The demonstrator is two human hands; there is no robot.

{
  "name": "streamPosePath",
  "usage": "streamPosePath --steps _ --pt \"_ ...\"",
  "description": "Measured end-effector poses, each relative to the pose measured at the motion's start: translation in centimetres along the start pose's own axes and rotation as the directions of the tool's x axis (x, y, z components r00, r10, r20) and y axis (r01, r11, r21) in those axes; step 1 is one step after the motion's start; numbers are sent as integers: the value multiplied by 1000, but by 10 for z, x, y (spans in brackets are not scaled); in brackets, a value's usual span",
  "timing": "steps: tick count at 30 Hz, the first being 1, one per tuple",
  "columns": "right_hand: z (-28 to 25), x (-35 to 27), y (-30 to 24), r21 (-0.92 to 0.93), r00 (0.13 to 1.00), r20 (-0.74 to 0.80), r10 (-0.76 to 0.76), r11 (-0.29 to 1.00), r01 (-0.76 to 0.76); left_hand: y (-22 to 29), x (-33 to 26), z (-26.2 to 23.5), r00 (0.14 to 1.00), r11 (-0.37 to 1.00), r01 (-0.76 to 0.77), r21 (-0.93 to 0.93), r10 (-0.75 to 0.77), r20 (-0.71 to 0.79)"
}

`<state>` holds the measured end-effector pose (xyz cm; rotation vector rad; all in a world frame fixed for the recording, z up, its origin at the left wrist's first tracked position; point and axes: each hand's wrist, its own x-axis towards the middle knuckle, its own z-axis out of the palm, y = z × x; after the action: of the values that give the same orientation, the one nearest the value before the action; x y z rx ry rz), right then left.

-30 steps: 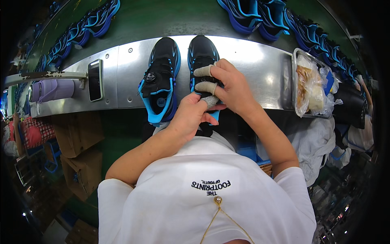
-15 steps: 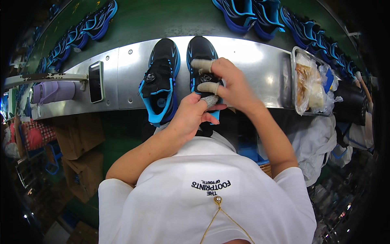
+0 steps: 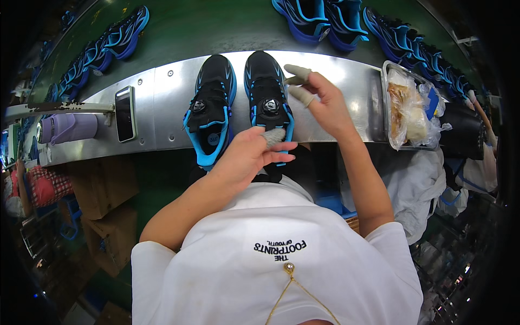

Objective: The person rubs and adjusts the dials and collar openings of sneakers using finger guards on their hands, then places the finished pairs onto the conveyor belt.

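Metal ledge [image 3: 168, 105] bears paired sneakers [image 3: 264, 76] — green surface [image 3: 216, 24] beyond.

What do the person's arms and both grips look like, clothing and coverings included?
White short fabric sleeves cover the upper arms, leaving the forearms bare. The right grip wears beige, tube-shaped fabric covers on the thumb and at least one finger. The left grip has a grey, knit-looking finger cover, partly hidden.

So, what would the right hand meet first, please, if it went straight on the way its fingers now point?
The right hand would probably meet the black shoe just left of it, near the toe, though depth is unclear.
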<state>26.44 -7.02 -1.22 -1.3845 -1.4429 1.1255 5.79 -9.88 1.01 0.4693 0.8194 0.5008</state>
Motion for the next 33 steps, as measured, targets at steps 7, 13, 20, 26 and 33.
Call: streamPosePath --steps 7,13,20,26,33 --pt "17 -14 11 -65 997 -68 -24 998 19 -3 7 1 997 996 8 -93 -15 -74" --pt "8 -11 8 -266 995 48 -83 960 93 -8 8 5 996 988 0 153 14 -90" --pt "12 5 -20 -235 910 365 -196 926 294 -7 8 6 996 994 -1 107 11 -93" --pt "18 -3 -22 -276 958 249 -144 937 213 -6 8 3 998 996 9 94 -2 -70" --pt "21 -4 -23 -350 963 217 -157 909 227 -10 10 -1 999 1000 -3 29 5 -53"
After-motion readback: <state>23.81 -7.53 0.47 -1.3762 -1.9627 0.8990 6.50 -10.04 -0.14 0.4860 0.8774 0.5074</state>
